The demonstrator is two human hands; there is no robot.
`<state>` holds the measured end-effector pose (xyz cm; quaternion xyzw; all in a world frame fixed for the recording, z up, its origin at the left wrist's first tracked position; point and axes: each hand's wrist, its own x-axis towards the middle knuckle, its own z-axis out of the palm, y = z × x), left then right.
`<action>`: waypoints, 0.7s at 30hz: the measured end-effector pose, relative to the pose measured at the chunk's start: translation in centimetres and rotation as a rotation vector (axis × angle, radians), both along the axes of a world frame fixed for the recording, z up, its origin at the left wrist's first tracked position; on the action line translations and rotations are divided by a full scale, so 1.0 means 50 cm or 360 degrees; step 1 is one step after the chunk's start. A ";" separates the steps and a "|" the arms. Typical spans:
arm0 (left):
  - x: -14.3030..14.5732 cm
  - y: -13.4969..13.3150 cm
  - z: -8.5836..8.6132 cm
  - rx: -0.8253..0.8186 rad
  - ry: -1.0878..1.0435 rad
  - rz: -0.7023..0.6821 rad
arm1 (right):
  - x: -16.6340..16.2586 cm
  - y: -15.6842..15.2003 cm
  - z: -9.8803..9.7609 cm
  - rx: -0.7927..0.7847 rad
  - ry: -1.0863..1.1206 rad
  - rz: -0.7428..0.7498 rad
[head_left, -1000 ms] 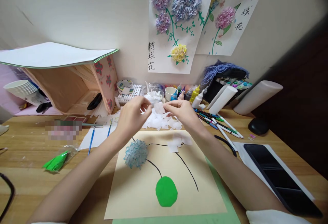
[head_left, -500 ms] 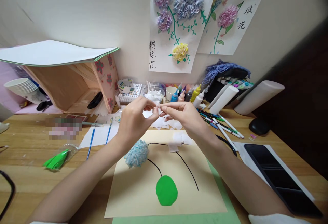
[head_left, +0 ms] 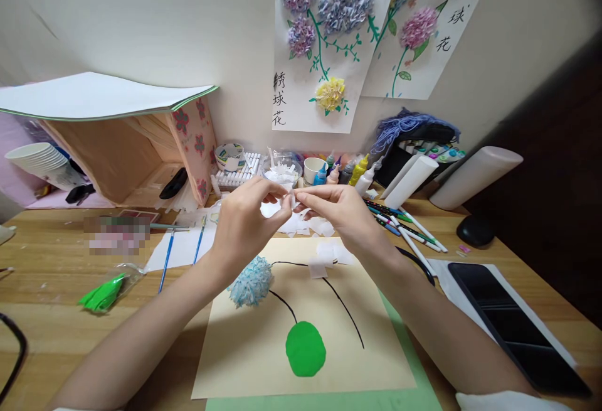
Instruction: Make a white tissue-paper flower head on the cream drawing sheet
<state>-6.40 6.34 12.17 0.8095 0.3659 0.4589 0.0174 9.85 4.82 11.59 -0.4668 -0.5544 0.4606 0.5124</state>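
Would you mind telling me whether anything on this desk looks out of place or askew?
Mild disorder: white paper squares lie loose across the top edge of the cream sheet, markers lie scattered to its right, and the paper stack on the box at left overhangs and droops. Nothing looks spilled or damaged.

— Where's our sheet point(head_left: 254, 361)?
— On the table point(head_left: 56, 329) before us, paper ball point(head_left: 251, 280) on its left part.
— The scrap pile point(head_left: 308, 227)?
— Behind it, below our left hand point(head_left: 244, 219) and right hand point(head_left: 341, 210), a scrap point(head_left: 291, 199) between them; pens point(head_left: 404, 226) right, brushes point(head_left: 167, 260) left.
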 end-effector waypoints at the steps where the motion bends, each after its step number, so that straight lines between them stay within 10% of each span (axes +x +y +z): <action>1: 0.000 -0.001 0.001 -0.0004 0.0019 -0.0008 | 0.000 0.000 0.000 0.0001 0.0028 -0.0004; 21: -0.004 -0.006 0.011 0.0137 -0.0028 0.0046 | -0.007 -0.013 0.010 -0.0038 0.0119 0.0048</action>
